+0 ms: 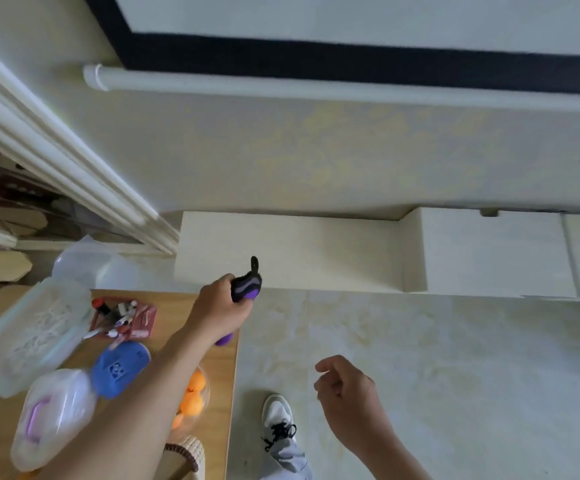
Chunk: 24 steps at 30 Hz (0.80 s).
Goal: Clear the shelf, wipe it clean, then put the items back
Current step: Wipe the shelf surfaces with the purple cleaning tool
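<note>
The left hand is closed round a purple-and-black tool, fingers wrapped about its middle. The dark, fuzzy-looking head with a small black loop sticks out past the knuckles on the far side, and the purple end of the handle pokes out under the near side of the fist. What kind of tool it is cannot be told through the blur. Hand and tool hang over the far right corner of a wooden table, just short of a low white unit that stands against the wall; the tool's loop overlaps that unit's near face in this view, but whether they touch is not clear. The right hand hangs nearer and to the right, over the pale floor, well apart from the tool — its fingers are loosely curled and it holds nothing. On the table to the left of the left forearm lie a large clear container, a red mesh pen pot, a blue oval case, a clear box with a purple handle and a tub of orange balls, partly hidden by the arm. A white shoe stands on the floor just right of the table's edge.
</note>
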Each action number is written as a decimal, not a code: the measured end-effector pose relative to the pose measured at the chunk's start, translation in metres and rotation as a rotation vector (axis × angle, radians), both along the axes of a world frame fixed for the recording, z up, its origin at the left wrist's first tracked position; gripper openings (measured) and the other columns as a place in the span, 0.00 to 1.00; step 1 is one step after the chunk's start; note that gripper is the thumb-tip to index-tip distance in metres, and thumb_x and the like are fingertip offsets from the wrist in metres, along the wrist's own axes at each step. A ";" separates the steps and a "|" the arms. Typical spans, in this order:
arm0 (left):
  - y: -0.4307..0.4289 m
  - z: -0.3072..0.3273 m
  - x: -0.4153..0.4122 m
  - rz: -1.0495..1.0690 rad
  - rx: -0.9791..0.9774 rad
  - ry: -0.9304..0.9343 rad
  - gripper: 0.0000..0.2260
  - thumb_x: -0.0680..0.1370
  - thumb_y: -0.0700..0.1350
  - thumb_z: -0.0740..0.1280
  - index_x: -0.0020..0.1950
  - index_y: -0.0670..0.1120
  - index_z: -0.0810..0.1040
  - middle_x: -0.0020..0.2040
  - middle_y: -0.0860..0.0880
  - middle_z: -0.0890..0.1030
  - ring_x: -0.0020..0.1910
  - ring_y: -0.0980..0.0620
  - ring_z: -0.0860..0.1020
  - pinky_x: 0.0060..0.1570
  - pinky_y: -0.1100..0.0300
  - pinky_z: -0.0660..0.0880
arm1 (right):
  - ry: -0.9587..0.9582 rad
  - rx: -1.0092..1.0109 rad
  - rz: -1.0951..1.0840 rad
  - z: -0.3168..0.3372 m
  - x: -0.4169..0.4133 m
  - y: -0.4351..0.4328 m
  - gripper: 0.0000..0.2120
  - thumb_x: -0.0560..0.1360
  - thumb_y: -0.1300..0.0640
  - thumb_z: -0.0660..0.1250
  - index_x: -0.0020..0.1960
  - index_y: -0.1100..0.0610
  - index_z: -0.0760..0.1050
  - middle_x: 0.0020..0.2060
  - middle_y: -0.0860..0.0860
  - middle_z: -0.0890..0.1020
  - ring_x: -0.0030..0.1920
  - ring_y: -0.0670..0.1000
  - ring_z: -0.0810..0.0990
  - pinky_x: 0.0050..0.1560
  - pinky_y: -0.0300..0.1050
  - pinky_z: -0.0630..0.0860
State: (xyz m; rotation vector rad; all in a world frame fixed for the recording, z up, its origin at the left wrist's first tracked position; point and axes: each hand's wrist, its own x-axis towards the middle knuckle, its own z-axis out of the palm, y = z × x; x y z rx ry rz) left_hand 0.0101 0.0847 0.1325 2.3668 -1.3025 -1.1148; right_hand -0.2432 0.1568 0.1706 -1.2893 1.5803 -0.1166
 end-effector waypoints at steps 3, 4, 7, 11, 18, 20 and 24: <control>-0.003 0.053 -0.053 -0.043 -0.084 0.176 0.03 0.69 0.45 0.65 0.41 0.49 0.73 0.38 0.52 0.80 0.40 0.51 0.78 0.36 0.58 0.71 | -0.080 -0.004 -0.148 0.026 -0.028 0.004 0.11 0.73 0.62 0.63 0.47 0.49 0.79 0.36 0.53 0.85 0.36 0.51 0.83 0.43 0.50 0.81; -0.001 0.074 -0.075 -0.054 -0.107 0.257 0.06 0.66 0.45 0.64 0.42 0.50 0.76 0.39 0.53 0.82 0.41 0.52 0.80 0.39 0.58 0.73 | -0.129 -0.009 -0.222 0.035 -0.041 0.006 0.10 0.72 0.63 0.63 0.47 0.51 0.79 0.35 0.53 0.85 0.36 0.53 0.83 0.41 0.52 0.81; 0.010 0.131 -0.144 -0.111 -0.130 0.519 0.12 0.64 0.43 0.63 0.45 0.48 0.80 0.37 0.55 0.83 0.37 0.54 0.80 0.37 0.59 0.74 | -0.321 -0.016 -0.494 0.071 -0.093 0.010 0.10 0.74 0.72 0.65 0.48 0.60 0.80 0.33 0.55 0.84 0.35 0.55 0.81 0.34 0.48 0.78; 0.034 0.189 -0.243 -0.202 -0.027 0.820 0.15 0.66 0.38 0.66 0.51 0.41 0.81 0.39 0.45 0.82 0.37 0.48 0.80 0.38 0.57 0.73 | -0.670 0.026 -0.805 0.119 -0.182 0.027 0.06 0.75 0.63 0.66 0.50 0.62 0.80 0.41 0.58 0.83 0.41 0.55 0.81 0.41 0.48 0.76; 0.086 0.230 -0.414 -0.447 0.137 0.958 0.15 0.69 0.36 0.69 0.56 0.40 0.81 0.49 0.36 0.83 0.47 0.41 0.82 0.51 0.47 0.77 | -1.209 0.148 -0.833 0.164 -0.328 0.109 0.29 0.77 0.43 0.64 0.72 0.60 0.74 0.69 0.64 0.75 0.69 0.65 0.74 0.71 0.67 0.67; 0.099 0.238 -0.454 -0.546 0.135 0.925 0.13 0.72 0.36 0.70 0.56 0.42 0.82 0.52 0.36 0.84 0.48 0.41 0.83 0.52 0.46 0.78 | -1.192 0.090 -0.834 0.172 -0.365 0.132 0.28 0.73 0.51 0.71 0.70 0.62 0.75 0.67 0.67 0.77 0.65 0.66 0.78 0.65 0.64 0.74; 0.122 0.253 -0.518 -0.713 0.137 0.806 0.10 0.74 0.38 0.71 0.54 0.46 0.82 0.47 0.41 0.84 0.42 0.44 0.82 0.41 0.50 0.78 | -1.114 0.031 -0.917 0.180 -0.426 0.172 0.24 0.72 0.63 0.72 0.67 0.64 0.76 0.63 0.68 0.79 0.62 0.69 0.79 0.59 0.63 0.78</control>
